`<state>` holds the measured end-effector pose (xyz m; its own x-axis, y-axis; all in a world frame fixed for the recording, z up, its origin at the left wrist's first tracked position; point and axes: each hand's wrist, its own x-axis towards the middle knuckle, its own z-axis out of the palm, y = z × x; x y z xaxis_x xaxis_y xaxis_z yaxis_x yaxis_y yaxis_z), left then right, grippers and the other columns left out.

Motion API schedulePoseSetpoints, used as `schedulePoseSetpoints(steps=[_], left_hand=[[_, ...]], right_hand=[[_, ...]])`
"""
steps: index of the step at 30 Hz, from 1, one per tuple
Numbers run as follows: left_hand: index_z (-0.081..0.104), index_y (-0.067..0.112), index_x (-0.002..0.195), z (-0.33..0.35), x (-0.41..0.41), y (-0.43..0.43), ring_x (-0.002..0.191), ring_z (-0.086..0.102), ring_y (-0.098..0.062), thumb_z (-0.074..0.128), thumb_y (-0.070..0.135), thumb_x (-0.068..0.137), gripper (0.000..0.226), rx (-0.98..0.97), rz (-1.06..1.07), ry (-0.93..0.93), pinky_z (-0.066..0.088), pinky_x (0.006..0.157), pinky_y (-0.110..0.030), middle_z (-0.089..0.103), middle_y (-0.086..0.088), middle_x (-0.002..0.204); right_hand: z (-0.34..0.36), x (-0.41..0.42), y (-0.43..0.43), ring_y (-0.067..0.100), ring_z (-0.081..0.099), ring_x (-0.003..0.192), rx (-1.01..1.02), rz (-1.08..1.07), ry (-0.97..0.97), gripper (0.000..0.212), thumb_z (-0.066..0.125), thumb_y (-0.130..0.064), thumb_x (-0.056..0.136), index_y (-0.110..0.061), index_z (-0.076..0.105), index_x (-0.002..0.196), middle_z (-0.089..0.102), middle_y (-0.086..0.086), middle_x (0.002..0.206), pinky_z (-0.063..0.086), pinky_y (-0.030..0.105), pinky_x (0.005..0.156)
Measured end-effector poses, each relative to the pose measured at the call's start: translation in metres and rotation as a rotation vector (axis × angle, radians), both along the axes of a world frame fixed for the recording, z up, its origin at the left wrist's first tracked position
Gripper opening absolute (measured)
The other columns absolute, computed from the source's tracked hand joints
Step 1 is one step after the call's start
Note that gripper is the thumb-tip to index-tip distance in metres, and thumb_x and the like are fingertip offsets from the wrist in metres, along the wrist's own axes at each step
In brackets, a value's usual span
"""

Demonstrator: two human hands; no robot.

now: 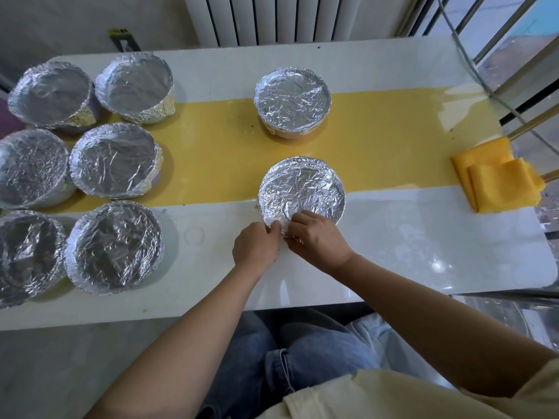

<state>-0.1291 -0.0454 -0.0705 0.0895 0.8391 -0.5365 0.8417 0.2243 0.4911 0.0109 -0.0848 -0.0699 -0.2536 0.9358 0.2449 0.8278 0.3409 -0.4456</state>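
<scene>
beside six wrapped bowls [115, 160], left hand [255, 244] and right hand [319, 237] pinch the near foil-covered bowl [302, 189].

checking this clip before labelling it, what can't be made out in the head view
- Head view: what the near bowl holds, hidden under its foil.
- Head view: that bowl's near rim, covered by the left hand and right hand, which pinch the foil.
- Head view: far-left middle bowl and far-left front bowl, cut off by the picture edge.
</scene>
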Motion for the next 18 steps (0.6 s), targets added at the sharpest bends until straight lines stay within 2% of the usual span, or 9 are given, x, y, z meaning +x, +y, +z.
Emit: schedulePoseSetpoints(steps=[3,6,9,11,13,18], left_hand=[[0.067,0.008,0.08,-0.002,0.004,0.002,0.077,0.067,-0.03,0.028,0.045,0.092,0.055,0.023,-0.032,0.016,0.055,0.077,-0.041,0.071,-0.009,0.077],[0.068,0.01,0.084,-0.002,0.005,0.004,0.082,0.066,-0.031,0.029,0.049,0.092,0.056,0.042,-0.003,0.046,0.054,0.078,-0.038,0.071,-0.007,0.081],[0.065,0.003,0.091,0.0,0.008,0.006,0.088,0.062,-0.033,0.037,0.05,0.097,0.055,0.057,0.021,0.095,0.043,0.071,-0.032,0.067,-0.01,0.088],[0.062,-0.003,0.099,0.005,0.014,0.004,0.098,0.06,-0.038,0.039,0.037,0.101,0.046,0.079,0.029,0.098,0.04,0.074,-0.035,0.066,-0.018,0.1],[0.06,-0.008,0.102,0.007,0.018,0.005,0.102,0.059,-0.041,0.038,0.024,0.102,0.039,0.085,0.07,0.075,0.043,0.079,-0.039,0.066,-0.024,0.106],[0.064,-0.008,0.101,0.002,0.021,0.018,0.099,0.063,-0.039,0.039,0.021,0.099,0.038,0.017,0.136,0.035,0.046,0.079,-0.038,0.069,-0.022,0.101]], right_hand=[[-0.002,-0.001,0.001,0.029,0.053,0.06,-0.014,-0.017,0.029,0.02,0.072,-0.001,0.068,-0.007,0.055,0.059,0.052,0.007,0.063,0.04,0.03,0.044],[-0.001,-0.004,0.001,0.028,0.053,0.059,-0.005,-0.053,0.046,0.016,0.066,-0.008,0.071,-0.008,0.055,0.059,0.051,0.006,0.062,0.039,0.028,0.043],[-0.001,-0.009,0.001,0.028,0.052,0.059,0.025,-0.078,0.056,0.015,0.055,-0.011,0.075,-0.008,0.056,0.061,0.05,0.006,0.063,0.038,0.029,0.041],[-0.001,-0.012,0.002,0.028,0.052,0.057,0.038,-0.108,0.055,0.019,0.05,-0.014,0.077,-0.009,0.055,0.059,0.049,0.006,0.062,0.037,0.03,0.039],[-0.001,-0.014,0.004,0.028,0.051,0.056,0.033,-0.136,0.059,0.022,0.05,-0.015,0.078,-0.008,0.054,0.057,0.049,0.007,0.061,0.036,0.03,0.038],[0.0,-0.018,0.008,0.029,0.052,0.055,0.017,-0.168,0.074,0.021,0.05,-0.014,0.076,-0.008,0.056,0.058,0.05,0.007,0.061,0.037,0.029,0.037]])
